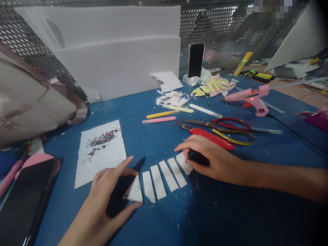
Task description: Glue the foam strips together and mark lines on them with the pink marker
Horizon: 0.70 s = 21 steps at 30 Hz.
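Several white foam strips [167, 176] lie fanned in a row on the blue table [230, 212]. My left hand [107, 194] rests at the row's left end, thumb and fingers spread around the leftmost white piece [134, 193] and touching it. My right hand [207, 157] lies at the right end with its fingers curled, fingertips on the last strip [183, 162]. Whether it holds anything is hidden.
A white paper with glitter [101, 150] lies left of the strips. Behind the right hand are red pliers [212, 136], red and yellow scissors [230, 128], a pink glue gun [252, 97], pastel pens [160, 119], foam scraps [171, 98], a standing phone [196, 59] and white foam boards [115, 51]. A bag [30, 99] sits left.
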### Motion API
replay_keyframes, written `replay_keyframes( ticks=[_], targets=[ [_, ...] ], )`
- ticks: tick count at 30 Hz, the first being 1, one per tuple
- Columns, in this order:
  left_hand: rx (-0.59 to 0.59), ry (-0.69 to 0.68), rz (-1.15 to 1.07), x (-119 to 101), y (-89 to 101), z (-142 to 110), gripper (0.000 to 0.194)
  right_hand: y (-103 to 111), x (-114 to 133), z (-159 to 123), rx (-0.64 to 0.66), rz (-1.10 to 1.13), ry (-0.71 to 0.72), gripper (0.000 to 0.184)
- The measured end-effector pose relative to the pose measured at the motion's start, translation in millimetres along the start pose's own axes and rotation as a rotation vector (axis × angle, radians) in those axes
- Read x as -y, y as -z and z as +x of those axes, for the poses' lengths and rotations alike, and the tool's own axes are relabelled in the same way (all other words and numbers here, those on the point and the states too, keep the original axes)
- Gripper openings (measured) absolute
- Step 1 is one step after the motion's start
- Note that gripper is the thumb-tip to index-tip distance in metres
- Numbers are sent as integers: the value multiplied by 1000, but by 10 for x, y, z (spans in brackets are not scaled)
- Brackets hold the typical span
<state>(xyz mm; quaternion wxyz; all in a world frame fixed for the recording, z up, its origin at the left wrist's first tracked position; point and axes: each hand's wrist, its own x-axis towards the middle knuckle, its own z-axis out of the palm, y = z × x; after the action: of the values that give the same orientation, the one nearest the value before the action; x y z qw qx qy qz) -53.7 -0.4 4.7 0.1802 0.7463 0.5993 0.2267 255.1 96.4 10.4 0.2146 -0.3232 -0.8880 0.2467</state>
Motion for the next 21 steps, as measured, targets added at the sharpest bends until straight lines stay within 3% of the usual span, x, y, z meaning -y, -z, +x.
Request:
replay_keyframes(
  ticks=[15, 21],
  targets=[
    [-3, 6, -14, -9, -8, -9, 66, 6, -4, -6, -1, -38, 4, 32],
    [3, -55, 19, 28, 3, 4, 68, 2, 1, -7, -4, -45, -2, 30]
  ],
)
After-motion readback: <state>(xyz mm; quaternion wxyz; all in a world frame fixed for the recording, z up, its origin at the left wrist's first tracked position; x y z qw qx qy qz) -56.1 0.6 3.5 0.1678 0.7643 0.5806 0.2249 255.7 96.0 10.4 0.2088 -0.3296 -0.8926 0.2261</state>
